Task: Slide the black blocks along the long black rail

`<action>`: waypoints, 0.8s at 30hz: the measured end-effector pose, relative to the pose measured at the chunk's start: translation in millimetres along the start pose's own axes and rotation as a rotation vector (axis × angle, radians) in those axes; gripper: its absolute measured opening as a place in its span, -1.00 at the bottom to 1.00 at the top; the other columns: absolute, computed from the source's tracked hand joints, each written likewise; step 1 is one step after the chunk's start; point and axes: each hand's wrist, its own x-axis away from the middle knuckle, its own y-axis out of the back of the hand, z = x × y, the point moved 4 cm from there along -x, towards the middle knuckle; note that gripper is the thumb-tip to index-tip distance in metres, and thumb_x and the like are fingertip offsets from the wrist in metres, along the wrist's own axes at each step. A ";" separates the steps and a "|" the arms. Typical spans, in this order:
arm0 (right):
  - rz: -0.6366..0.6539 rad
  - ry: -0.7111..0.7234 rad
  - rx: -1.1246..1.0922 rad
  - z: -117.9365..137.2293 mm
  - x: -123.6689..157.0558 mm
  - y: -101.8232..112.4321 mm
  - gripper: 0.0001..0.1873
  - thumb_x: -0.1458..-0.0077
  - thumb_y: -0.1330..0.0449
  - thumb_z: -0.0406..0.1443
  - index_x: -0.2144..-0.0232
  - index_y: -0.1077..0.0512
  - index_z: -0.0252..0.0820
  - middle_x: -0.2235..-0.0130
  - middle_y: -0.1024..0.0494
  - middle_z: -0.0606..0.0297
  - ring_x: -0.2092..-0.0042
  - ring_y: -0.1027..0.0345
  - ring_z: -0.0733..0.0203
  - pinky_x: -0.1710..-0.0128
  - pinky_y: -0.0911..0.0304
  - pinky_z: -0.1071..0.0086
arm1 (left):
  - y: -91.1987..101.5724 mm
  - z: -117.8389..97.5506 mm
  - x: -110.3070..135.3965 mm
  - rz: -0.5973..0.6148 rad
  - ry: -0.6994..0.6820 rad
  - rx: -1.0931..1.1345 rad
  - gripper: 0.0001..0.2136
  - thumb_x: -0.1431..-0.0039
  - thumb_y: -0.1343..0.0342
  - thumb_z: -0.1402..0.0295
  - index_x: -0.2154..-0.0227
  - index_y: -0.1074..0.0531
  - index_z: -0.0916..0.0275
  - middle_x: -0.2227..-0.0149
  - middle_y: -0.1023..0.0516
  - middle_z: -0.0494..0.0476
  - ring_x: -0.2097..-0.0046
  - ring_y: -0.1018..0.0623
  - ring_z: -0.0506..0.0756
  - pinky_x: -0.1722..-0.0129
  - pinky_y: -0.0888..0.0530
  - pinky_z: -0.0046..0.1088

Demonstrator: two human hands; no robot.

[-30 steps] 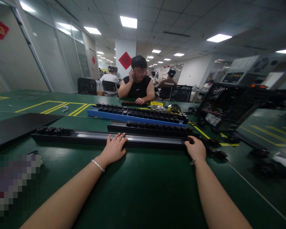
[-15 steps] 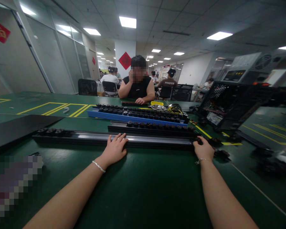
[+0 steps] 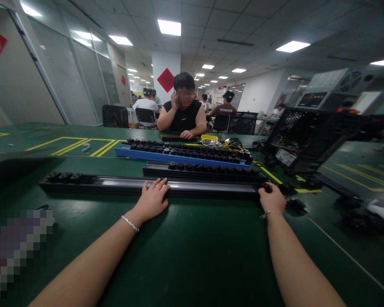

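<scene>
A long black rail (image 3: 208, 188) with a shiny channel lies across the green table before me. My left hand (image 3: 152, 200) rests on its middle, fingers spread over the top. At the rail's right end, my right hand (image 3: 272, 198) is closed, thumb and index finger curled round a small black part (image 3: 268, 187), mostly hidden by the fingers. Several black knob-like pieces (image 3: 65, 176) sit in the rail's left end. Close to my right hand lie more dark pieces (image 3: 296, 206).
Beyond the rail lie a shorter black rail (image 3: 192, 169) and a blue rail (image 3: 179, 157), both bearing black pieces. A person (image 3: 184, 111) sits opposite. An open computer case (image 3: 304, 140) stands right, near a yellow tray (image 3: 209, 137). A blurred dark sheet (image 3: 16, 168) is at left.
The dark sheet at left has shifted leftward and blurred. The whole view has moved slightly; both hands keep their places on the rail.
</scene>
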 end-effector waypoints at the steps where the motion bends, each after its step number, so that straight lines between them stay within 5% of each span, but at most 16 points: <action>1: -0.004 -0.005 -0.002 0.1 0.5 0.4 -0.51 0.12 -0.10 -0.18 0.09 -0.47 -0.18 0.19 -0.53 0.13 0.22 -0.36 0.04 0.15 -0.25 0.22 | 0.1 0.0 0.0 0.001 0.000 0.001 -0.58 -0.05 0.04 0.33 -0.03 -0.31 0.13 -0.24 -0.19 0.21 -0.25 -0.15 0.28 -0.16 0.01 0.17; 24: -0.120 -0.092 -0.066 -12.1 -4.6 2.6 -0.52 0.16 -0.13 -0.21 0.13 -0.49 -0.19 0.22 -0.54 0.14 0.22 -0.36 0.03 0.12 -0.24 0.20 | -1.2 1.0 0.3 -0.001 -0.004 -0.005 -0.58 -0.05 0.04 0.32 -0.02 -0.31 0.13 -0.24 -0.19 0.20 -0.25 -0.16 0.28 -0.16 0.00 0.17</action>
